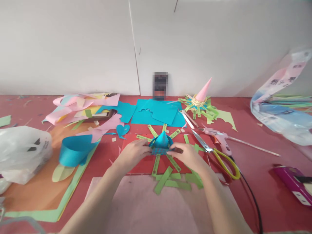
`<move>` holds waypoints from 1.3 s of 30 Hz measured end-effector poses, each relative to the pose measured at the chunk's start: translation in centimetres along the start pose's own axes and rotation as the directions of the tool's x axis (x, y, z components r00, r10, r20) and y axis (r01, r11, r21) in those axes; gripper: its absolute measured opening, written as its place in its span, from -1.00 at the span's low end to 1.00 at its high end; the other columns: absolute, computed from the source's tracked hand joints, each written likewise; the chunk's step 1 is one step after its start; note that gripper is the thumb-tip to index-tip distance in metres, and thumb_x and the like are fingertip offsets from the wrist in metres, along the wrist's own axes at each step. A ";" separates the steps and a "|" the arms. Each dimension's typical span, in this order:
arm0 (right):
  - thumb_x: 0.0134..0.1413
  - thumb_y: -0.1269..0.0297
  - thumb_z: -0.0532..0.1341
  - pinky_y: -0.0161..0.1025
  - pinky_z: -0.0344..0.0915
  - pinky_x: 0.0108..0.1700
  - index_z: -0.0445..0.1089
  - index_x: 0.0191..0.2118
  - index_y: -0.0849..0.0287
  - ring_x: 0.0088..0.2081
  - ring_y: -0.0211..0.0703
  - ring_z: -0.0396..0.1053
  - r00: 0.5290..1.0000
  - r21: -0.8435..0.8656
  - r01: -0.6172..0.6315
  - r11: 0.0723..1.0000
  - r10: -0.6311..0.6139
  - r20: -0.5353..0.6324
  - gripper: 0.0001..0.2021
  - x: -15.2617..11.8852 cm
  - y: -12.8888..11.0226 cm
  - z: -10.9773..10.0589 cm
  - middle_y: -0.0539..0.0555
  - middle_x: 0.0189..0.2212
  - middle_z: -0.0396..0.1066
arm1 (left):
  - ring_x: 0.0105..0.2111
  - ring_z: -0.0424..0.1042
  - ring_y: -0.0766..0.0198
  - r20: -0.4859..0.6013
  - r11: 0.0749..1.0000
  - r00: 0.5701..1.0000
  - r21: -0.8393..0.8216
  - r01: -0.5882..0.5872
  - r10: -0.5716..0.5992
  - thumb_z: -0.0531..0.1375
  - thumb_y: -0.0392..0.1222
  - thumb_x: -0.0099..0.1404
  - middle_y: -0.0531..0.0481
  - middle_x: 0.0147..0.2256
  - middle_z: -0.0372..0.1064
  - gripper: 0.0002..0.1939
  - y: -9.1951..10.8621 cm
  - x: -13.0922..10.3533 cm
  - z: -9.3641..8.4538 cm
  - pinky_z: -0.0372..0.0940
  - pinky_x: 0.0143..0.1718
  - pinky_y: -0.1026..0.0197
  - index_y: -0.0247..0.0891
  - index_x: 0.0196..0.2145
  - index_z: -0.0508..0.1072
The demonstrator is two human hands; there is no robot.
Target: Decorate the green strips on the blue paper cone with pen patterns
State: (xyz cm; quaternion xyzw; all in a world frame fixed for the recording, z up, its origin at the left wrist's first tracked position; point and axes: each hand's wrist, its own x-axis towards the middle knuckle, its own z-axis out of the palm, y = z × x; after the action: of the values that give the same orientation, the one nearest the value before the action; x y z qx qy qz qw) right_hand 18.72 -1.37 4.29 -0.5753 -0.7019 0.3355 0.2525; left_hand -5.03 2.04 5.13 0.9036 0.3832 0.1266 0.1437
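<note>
A blue paper cone (163,140) stands at the centre, with printed green paper strips (172,163) fanning out around it. Across the near side of its base runs a blue patterned paper strip (158,151). The fingers of my left hand (136,151) are closed on this strip's left end, and those of my right hand (186,155) pinch it on the right. My fingers partly hide the cone's base, so I cannot tell whether the strip is fixed there. Plain green paper strips (163,180) lie loose just in front. Under the cone is red paper (136,165).
To the right lie scissors (219,159), a pink glue gun (220,138) with a black cable, and a purple box (292,183). A finished-looking pink cone piece (202,92) stands behind. Blue sheets (158,113) lie at the back; a plastic bag (23,152) and blue paper loop (75,151) are left.
</note>
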 end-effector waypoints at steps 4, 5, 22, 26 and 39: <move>0.05 0.11 0.19 -0.36 0.12 -0.50 0.40 -0.41 0.13 -0.54 -0.26 0.27 1.000 -0.033 -0.017 0.999 0.017 -0.015 -0.80 -0.2 0.2 -0.1 -0.05 -0.60 0.36 | -0.39 0.29 0.34 -0.019 1.000 1.000 0.020 -0.020 0.021 0.00 -0.10 0.34 0.03 -0.37 0.24 -0.66 0.0 -0.2 -0.1 0.15 -0.39 0.32 -0.17 -0.42 0.51; 0.04 0.12 0.20 -0.37 0.12 -0.50 0.40 -0.41 0.13 -0.55 -0.26 0.27 1.000 -0.046 -0.012 0.999 0.011 -0.024 -0.81 -0.2 0.1 -0.2 -0.05 -0.60 0.36 | -0.38 0.29 0.35 -0.028 1.000 0.999 0.016 -0.025 0.026 -0.01 -0.09 0.34 0.03 -0.35 0.24 -0.66 0.0 -0.2 -0.1 0.16 -0.38 0.32 -0.16 -0.41 0.52; 0.07 0.21 0.19 -0.37 0.13 -0.47 0.45 -0.34 0.07 -0.51 -0.24 0.35 0.998 -0.144 0.049 0.988 -0.054 -0.028 -0.88 -0.1 0.5 1.0 -0.03 -0.54 0.42 | -0.24 0.28 0.20 -0.271 0.983 0.960 0.180 -0.016 0.065 0.07 -0.10 0.30 -0.04 -0.16 0.32 -0.78 2.0 0.1 2.0 0.26 -0.25 0.16 -0.16 -0.38 0.48; 0.07 0.21 0.20 -0.37 0.14 -0.47 0.45 -0.33 0.07 -0.51 -0.24 0.33 0.999 -0.139 0.041 0.989 -0.046 -0.028 -0.89 -0.1 0.2 0.8 -0.04 -0.55 0.41 | -0.24 0.31 0.21 -0.258 0.993 0.964 0.107 -0.041 0.068 0.06 -0.12 0.31 -0.05 -0.19 0.37 -0.77 1.8 0.2 2.2 0.26 -0.22 0.15 -0.21 -0.39 0.46; 0.09 0.24 0.18 -0.36 0.15 -0.45 0.46 -0.34 0.06 -0.50 -0.22 0.35 0.997 -0.187 0.070 0.980 -0.077 -0.029 -0.89 -0.1 0.2 0.8 -0.01 -0.50 0.46 | -0.34 0.35 0.27 -0.216 0.999 0.975 -0.026 0.039 -0.044 0.15 -0.20 0.25 0.05 -0.38 0.38 -0.94 1.7 0.4 2.8 0.22 -0.35 0.27 -0.20 -0.38 0.36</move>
State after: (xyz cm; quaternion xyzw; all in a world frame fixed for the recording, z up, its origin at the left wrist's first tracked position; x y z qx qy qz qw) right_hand 18.28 -1.63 3.69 -0.5759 -0.7463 0.2486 0.2224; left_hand -2.75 0.73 3.17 0.8746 0.4140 0.2254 0.1136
